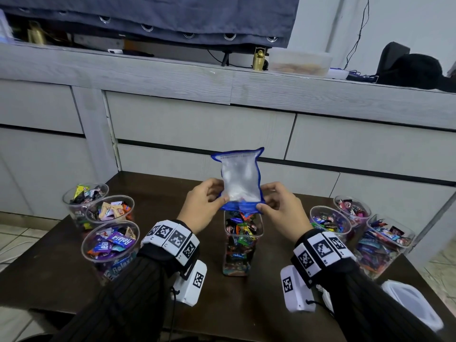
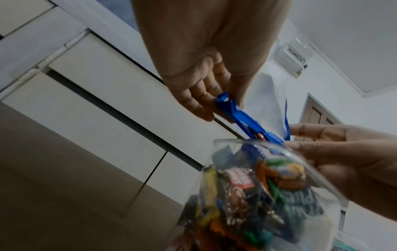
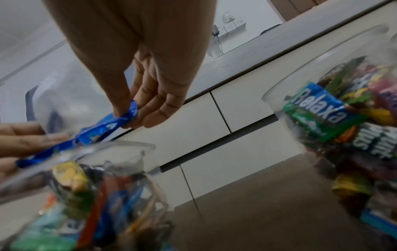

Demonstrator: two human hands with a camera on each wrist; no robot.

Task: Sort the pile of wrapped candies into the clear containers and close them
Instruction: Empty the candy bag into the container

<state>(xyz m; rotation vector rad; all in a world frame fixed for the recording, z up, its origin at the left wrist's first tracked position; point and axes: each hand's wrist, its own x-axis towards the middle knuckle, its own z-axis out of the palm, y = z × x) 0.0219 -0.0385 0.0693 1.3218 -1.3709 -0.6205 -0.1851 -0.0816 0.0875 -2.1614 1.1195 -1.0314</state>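
Head view: the left hand point(image 1: 204, 206) and right hand point(image 1: 278, 206) each pinch one lower corner of an upturned clear plastic bag with blue edging point(image 1: 240, 178), mouth down directly over the tall clear square container of wrapped candies point(image 1: 243, 243) at the centre of the dark brown table point(image 1: 61, 267).

Left wrist view: thumb and fingers point(image 2: 201, 100) clamp the bag's blue edge just above the container rim.

Right wrist view: fingers point(image 3: 150, 105) curl round the opposite blue corner; a round clear candy-filled tub point(image 3: 343, 118) stands apart on the right.
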